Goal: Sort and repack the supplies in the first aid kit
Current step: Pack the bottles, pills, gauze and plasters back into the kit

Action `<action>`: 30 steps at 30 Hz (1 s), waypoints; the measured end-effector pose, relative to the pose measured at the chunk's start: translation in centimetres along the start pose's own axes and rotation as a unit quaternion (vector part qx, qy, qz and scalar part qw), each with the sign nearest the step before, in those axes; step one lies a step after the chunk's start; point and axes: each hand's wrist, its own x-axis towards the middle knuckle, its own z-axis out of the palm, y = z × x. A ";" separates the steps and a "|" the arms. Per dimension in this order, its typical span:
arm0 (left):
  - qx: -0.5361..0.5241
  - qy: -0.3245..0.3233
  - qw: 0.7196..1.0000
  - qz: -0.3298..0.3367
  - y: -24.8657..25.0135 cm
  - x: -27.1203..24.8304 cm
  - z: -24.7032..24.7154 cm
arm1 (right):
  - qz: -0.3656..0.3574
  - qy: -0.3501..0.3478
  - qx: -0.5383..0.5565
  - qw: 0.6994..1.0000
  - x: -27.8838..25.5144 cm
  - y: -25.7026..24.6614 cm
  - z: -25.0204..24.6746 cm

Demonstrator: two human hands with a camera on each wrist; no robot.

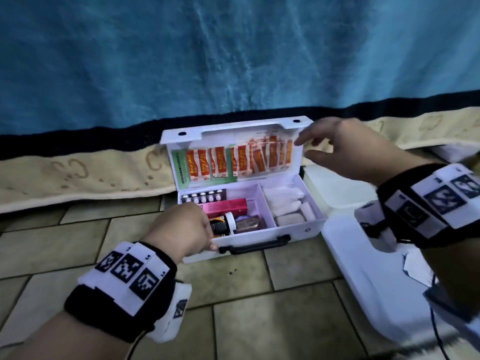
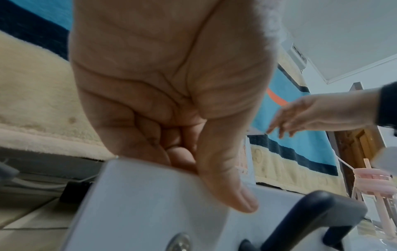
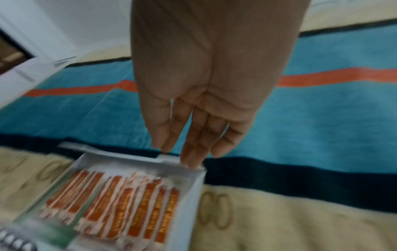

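Gripping the front left edge of the first aid kit (image 1: 298, 231) with my left hand (image 1: 181, 229), I am curling my fingers over the rim into the tray and laying my thumb (image 2: 232, 191) flat down the outside wall, beside the black handle (image 1: 254, 245). I judge this is to pin the kit to the floor tiles (image 1: 78, 245) so it does not slide or tip back while the lid is moved.

My right hand (image 1: 345, 149) is reaching to the top right corner of the lid (image 1: 233, 126) with fingers straight and slightly spread, holding nothing; the fingertips (image 3: 191, 161) are at the lid's upper edge, though the blur leaves me unsure whether they are touching it. My guess is that I am about to swing the lid down.

The kit is lying open on the floor, its long axis running left to right across my view, the handle side facing me and the hinge side toward the blue blanket (image 1: 233, 61). The lid is standing nearly upright, its inside facing me, with orange plaster strips (image 1: 246, 159) tucked in a row. In the tray, a pill strip (image 1: 205, 197), a pink box (image 1: 228, 207) and a bottle (image 1: 224, 224) are lying lengthwise in the left compartment; white gauze rolls (image 1: 288, 206) are filling the right one.
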 end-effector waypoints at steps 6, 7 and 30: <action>0.045 0.002 0.998 0.047 0.2 0.2 -0.1 | 0.189 -0.160 -0.066 0.967 -11.0 8.7 -1.8; 0.045 0.011 0.998 0.051 0.2 0.1 -0.1 | 0.218 -0.212 -0.101 0.947 -13.0 10.1 -1.3; 0.004 0.069 0.997 0.026 0.1 -0.7 0.7 | 0.246 -0.268 -0.094 0.927 -15.2 12.2 3.3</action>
